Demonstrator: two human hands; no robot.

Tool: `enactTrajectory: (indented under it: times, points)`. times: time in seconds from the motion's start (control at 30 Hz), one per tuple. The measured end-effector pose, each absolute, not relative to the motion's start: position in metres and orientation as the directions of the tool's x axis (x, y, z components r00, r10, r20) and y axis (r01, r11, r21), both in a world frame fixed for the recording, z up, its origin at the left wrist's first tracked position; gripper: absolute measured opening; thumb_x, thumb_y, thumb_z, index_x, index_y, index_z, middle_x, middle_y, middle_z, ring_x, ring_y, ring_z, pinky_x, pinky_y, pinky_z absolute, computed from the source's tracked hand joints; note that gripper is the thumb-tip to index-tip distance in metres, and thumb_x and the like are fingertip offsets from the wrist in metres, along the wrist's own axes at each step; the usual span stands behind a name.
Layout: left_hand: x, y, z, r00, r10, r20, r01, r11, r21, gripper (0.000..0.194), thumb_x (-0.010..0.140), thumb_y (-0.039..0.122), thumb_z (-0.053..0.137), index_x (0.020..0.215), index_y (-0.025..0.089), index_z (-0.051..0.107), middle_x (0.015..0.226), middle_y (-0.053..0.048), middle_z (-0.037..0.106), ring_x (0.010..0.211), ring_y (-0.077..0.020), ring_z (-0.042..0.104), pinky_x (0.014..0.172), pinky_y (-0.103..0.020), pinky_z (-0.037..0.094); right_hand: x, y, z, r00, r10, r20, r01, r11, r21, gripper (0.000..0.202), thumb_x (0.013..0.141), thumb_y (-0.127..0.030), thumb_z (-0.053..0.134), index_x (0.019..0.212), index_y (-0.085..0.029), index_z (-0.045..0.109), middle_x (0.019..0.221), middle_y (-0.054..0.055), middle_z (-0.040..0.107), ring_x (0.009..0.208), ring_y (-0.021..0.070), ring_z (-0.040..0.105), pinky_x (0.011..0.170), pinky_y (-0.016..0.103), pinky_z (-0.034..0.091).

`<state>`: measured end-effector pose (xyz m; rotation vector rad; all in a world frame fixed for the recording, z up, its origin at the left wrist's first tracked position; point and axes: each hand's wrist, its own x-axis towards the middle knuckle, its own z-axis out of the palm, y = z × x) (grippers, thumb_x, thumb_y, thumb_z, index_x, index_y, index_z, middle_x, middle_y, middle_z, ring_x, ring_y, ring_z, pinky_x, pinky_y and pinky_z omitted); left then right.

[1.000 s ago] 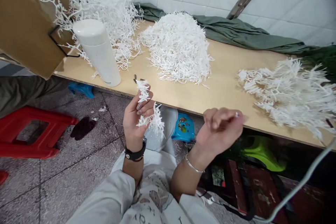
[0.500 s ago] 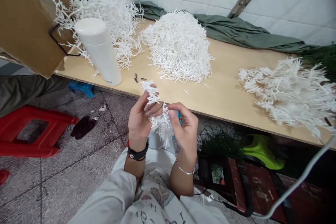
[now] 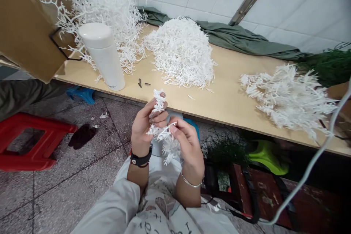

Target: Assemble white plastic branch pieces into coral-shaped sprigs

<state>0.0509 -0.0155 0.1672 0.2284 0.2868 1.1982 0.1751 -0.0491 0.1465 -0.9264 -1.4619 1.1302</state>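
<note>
White sprigs (image 3: 158, 101) were held close by the near edge of the table (image 3: 230, 97).
One upper tuft (image 3: 158, 103) was gripped in the curled fingers of the left hand (image 3: 141, 128), its long axis set up and down the view; a lower tuft (image 3: 170, 148) was suspended beneath, nearer the right hand (image 3: 189, 142). By that hand's closed thumb and forefinger a thin strand (image 3: 166, 131) was pinched, slanted up rightward.
</note>
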Motion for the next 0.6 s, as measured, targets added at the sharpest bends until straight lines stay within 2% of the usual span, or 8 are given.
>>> enactTrajectory:
  times: [0.1,0.17,0.27,0.33,0.43,0.53,0.6]
  points:
    - [0.049,-0.017,0.165,0.395,0.909,-0.131,-0.851,0.416,0.320,0.009,0.090,0.014,0.041,0.088,0.016,0.050,0.051,0.006,0.026,0.034,-0.0031,0.023,0.033,-0.011,0.020,0.175,-0.047,0.144,-0.299,0.942,0.152,-0.179,0.101,-0.979,0.027,0.086,-0.033,0.050,0.065,-0.016,0.043,0.058,-0.003,0.032,0.053,0.0077,0.027,0.049,0.022,0.025]
    - [0.047,-0.016,0.161,0.427,0.893,-0.145,-0.844,0.451,0.289,0.009,0.090,0.013,0.042,0.090,0.016,0.049,0.051,0.007,0.025,0.033,-0.0025,0.022,0.031,-0.010,0.018,0.178,-0.043,0.147,-0.343,0.927,0.155,-0.299,0.049,-0.953,0.030,0.083,-0.033,0.051,0.060,-0.017,0.040,0.054,-0.004,0.029,0.048,0.0073,0.025,0.046,0.022,0.023]
    - [0.044,-0.012,0.155,0.376,0.917,-0.136,-0.895,0.397,0.201,0.014,0.090,0.009,0.038,0.096,0.015,0.050,0.053,0.007,0.031,0.031,0.0011,0.022,0.029,-0.007,0.014,0.186,-0.040,0.155,-0.442,0.832,0.334,-0.568,0.028,-0.822,0.039,0.082,-0.035,0.044,0.053,-0.019,0.024,0.047,-0.006,0.019,0.038,0.0063,0.019,0.041,0.024,0.024]
    - [0.040,-0.009,0.153,0.272,0.956,-0.110,-0.944,0.287,0.164,0.016,0.090,0.008,0.038,0.099,0.014,0.049,0.056,0.006,0.035,0.033,0.0023,0.026,0.031,-0.004,0.015,0.193,-0.041,0.161,-0.367,0.818,0.442,-0.667,0.100,-0.739,0.040,0.084,-0.034,0.040,0.054,-0.018,0.018,0.048,-0.006,0.014,0.036,0.0059,0.016,0.042,0.024,0.025]
    - [0.035,-0.007,0.153,0.167,0.984,-0.069,-0.971,0.176,0.161,0.014,0.091,0.009,0.040,0.099,0.015,0.049,0.057,0.006,0.036,0.037,0.0018,0.034,0.035,-0.004,0.022,0.203,-0.047,0.168,-0.040,0.873,0.486,-0.612,0.363,-0.703,0.041,0.091,-0.032,0.036,0.058,-0.017,0.015,0.052,-0.006,0.011,0.039,0.0066,0.012,0.045,0.025,0.025]
    - [0.034,-0.010,0.158,0.161,0.985,-0.059,-0.967,0.169,0.190,0.014,0.092,0.010,0.039,0.099,0.014,0.050,0.058,0.006,0.035,0.040,0.0010,0.034,0.038,-0.005,0.026,0.213,-0.047,0.171,0.216,0.790,0.574,-0.456,0.601,-0.656,0.045,0.096,-0.037,0.029,0.060,-0.016,0.011,0.053,-0.006,0.007,0.038,0.0068,0.007,0.044,0.025,0.023]
    - [0.035,-0.013,0.162,0.170,0.984,-0.052,-0.963,0.177,0.201,0.014,0.092,0.010,0.038,0.098,0.013,0.050,0.057,0.005,0.034,0.040,0.0007,0.033,0.039,-0.005,0.027,0.218,-0.037,0.169,0.282,0.731,0.621,-0.335,0.681,-0.650,0.047,0.096,-0.042,0.028,0.061,-0.016,0.011,0.052,-0.005,0.007,0.037,0.0067,0.008,0.044,0.026,0.024]
